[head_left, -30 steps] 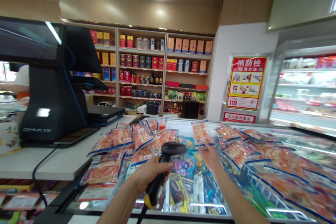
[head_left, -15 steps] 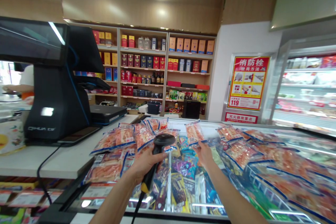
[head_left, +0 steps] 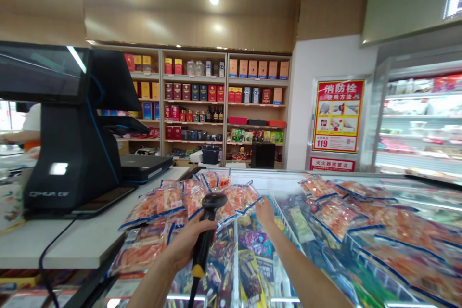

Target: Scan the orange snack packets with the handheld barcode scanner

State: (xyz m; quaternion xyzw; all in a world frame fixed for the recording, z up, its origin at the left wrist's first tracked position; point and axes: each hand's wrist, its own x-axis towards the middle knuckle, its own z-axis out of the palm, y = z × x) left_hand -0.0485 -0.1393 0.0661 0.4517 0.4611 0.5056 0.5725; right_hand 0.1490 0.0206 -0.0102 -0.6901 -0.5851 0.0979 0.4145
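Note:
My left hand is wrapped round the handle of a black barcode scanner, its head up and its cable hanging down. A clear, blue-edged packet of orange-pink food lies at the right end of the left pile, behind the scanner. My right hand is closed at that packet's right edge; the fingertips are partly hidden. Similar packets are heaped on the left of the freezer's glass top. More packets lie in a spread-out heap on the right.
Colourful wrapped goods show inside the chest freezer beneath my hands. To the left, a black checkout terminal stands on a white counter. Shelves of boxes and a red fire-hydrant notice are behind. Part of another person appears far left.
My right hand has carried the packet left and down, from above the freezer's middle to the left pile. The scanner has shifted slightly left and stands more upright. The view has tilted up.

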